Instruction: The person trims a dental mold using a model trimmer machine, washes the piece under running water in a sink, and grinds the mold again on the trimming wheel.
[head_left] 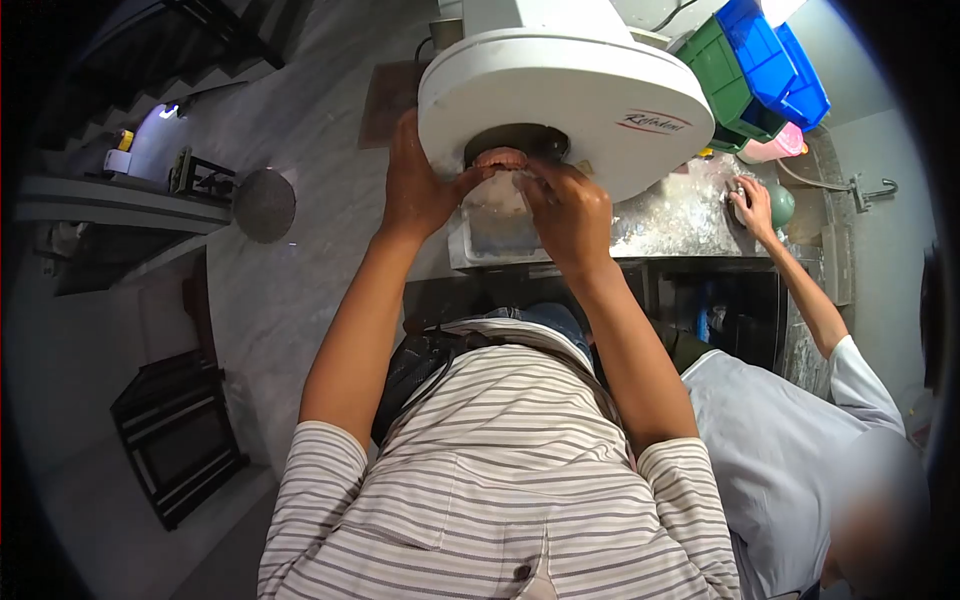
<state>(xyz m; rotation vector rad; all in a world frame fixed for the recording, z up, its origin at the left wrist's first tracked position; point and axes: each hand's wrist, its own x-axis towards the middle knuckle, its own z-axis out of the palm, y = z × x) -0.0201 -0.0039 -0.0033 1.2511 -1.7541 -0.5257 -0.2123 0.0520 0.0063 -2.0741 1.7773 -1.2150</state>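
A reddish plaster dental cast sits at the dark opening in the front of a white trimmer machine with red lettering on its housing. My left hand grips the cast from the left, its thumb on the near edge and the other fingers up along the housing. From the right, my right hand pinches the cast with bent fingers. The contact points are partly hidden by the fingers. Below the opening lies a wet, pale tray.
At my right, a co-worker's hand rests on a white-smeared counter beside a green bowl. Green bins and blue bins stand behind. A tap is on the right wall, and a round stool stands left.
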